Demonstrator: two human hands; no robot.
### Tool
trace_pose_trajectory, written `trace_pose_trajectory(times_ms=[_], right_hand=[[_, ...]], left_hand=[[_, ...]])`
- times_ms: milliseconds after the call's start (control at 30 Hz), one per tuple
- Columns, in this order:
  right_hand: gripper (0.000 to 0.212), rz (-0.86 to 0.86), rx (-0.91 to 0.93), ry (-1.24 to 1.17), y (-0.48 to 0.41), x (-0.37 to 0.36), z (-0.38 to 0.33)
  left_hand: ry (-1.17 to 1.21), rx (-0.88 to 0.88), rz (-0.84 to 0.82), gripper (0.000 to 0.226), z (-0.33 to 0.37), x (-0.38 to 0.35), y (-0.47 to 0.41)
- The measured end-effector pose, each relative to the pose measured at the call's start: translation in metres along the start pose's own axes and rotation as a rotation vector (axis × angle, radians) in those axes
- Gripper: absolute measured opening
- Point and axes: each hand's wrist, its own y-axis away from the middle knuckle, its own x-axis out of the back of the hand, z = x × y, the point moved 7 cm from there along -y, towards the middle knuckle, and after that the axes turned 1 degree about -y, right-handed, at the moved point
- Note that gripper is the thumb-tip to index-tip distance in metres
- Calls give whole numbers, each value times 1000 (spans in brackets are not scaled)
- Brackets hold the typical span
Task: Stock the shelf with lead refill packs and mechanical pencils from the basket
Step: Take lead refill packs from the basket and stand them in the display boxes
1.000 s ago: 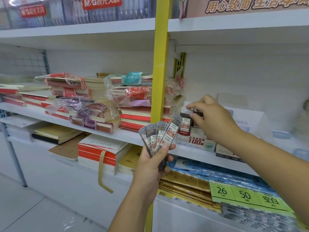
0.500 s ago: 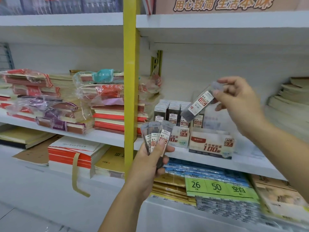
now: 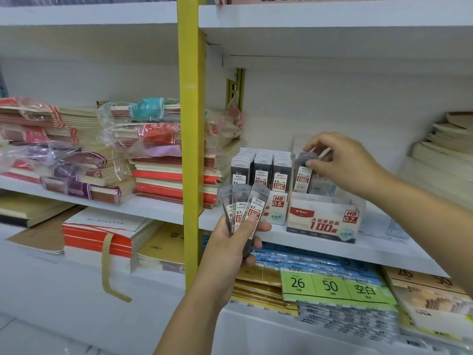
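While the left hand [image 3: 231, 248] grips three spare packs, the right hand [image 3: 340, 165] pinches a 0.7 lead refill pack [image 3: 303, 172] into the HB 0.7 display box [image 3: 323, 219]; release should follow.

My left hand [image 3: 230, 249] and right hand [image 3: 343, 162] are bare, and both forearms [image 3: 194, 306] are bare too as far as they show; my left thumbnail [image 3: 252, 218] looks short and plain

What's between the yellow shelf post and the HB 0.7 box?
Head view: the HB 0.5 box stands between the yellow post and the HB 0.7 box, holding three rows of 0.5 packs. Fanned packs in the left hand partly cover its front.
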Motion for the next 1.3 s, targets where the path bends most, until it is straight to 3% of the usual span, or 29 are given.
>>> trace_pose_trajectory(times_ms=[233,367,467,700,900,1033,1133,1300], right_hand=[[36,-41,-24,300,2,-15,8],[35,54,17,286,10,-2,-5],[23,113,74,77,30,7,-31],[21,-222,-80,-497,70,-37,-61],[17,-150,-191,-653,66,-40,-52],[19,52,-110,-579,50,-6,-40],[34,210,20,-496,36,31,-36],[29,258,121,-109,23,48,-27]], left_hand=[[-27,-4,-31,36,0,-2,2],[-5,-12,-67,43,2,-6,6],[16,-20,-88,40,3,-7,8],[39,2,-158,33,4,-17,15],[87,14,-145,37,4,-15,14],[126,30,-119,33,2,-11,9],[76,44,-90,26,-1,-8,7],[35,49,-55,21,-4,-5,4]])
